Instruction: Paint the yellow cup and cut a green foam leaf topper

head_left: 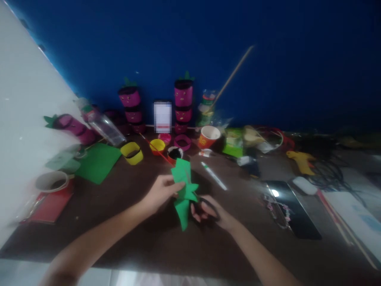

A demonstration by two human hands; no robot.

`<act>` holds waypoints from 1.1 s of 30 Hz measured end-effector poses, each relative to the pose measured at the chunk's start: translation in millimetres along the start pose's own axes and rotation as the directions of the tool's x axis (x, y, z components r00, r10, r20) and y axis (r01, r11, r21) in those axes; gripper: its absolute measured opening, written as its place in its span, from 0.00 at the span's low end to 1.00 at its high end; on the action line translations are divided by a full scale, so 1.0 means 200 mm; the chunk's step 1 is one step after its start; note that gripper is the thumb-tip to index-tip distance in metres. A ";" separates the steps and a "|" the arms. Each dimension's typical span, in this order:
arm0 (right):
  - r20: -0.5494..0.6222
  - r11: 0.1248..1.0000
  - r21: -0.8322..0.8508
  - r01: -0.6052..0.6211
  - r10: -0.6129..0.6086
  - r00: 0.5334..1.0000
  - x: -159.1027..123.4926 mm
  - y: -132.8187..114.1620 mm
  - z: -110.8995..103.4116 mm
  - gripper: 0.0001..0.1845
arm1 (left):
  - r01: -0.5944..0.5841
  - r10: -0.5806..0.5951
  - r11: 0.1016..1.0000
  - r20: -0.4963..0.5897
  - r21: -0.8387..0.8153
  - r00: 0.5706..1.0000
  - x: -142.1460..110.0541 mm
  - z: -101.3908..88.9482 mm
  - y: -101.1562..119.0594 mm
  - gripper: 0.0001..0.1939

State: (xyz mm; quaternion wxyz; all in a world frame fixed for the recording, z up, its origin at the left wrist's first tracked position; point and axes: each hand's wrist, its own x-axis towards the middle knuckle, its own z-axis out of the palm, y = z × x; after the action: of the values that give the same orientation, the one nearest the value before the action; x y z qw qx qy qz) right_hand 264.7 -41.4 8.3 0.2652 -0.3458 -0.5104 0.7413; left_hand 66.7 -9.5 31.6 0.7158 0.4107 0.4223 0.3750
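A piece of green craft sheet, partly cut into pointed leaf shapes, is held above the middle of the table. My left hand pinches it from the left, thumb on top. On its right side my right hand is closed around the dark handles of a pair of scissors. The scissor blades are mostly hidden at the green sheet. A lower flap of the sheet hangs down between my hands. Just beyond lies a white marker with a green tip.
Purple stacked cup figures stand against the blue wall. Left are a green sheet, a yellow ring and a paper cup. An orange cup stands behind. To the right are a phone and a yellow glue gun.
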 end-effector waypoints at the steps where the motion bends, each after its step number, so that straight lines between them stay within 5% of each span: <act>1: -0.009 1.000 0.009 0.000 0.000 1.000 0.00 0.01 0.00 0.32 | 0.007 -0.007 1.000 0.011 0.000 1.000 0.00 0.00 0.00 0.18; 8: -0.156 0.995 0.102 -0.016 0.032 0.987 -0.02 0.07 0.01 0.29 | 0.018 -0.017 0.999 0.016 -0.029 1.000 -0.01 0.01 -0.03 0.16; 19: -0.138 0.995 0.102 -0.018 0.032 0.990 -0.01 0.10 0.00 0.29 | 0.005 -0.004 0.999 -0.022 0.047 1.000 0.00 0.00 -0.05 0.15; 25: -0.286 1.000 0.007 0.018 -0.016 0.958 -0.02 0.13 -0.01 0.29 | -0.030 0.030 0.995 -0.001 0.097 1.000 0.00 0.00 -0.04 0.16; 33: -0.292 0.996 -0.088 0.013 -0.038 0.956 -0.02 0.08 -0.01 0.29 | -0.019 0.020 0.995 0.000 0.098 1.000 0.00 0.00 -0.05 0.17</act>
State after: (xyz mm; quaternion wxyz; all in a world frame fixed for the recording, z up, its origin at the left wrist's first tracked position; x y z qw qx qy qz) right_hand 268.2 -48.9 -6.2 0.3327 -0.4563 -0.5008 0.6560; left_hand 68.8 -13.1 21.9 0.6910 0.4492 0.4363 0.3611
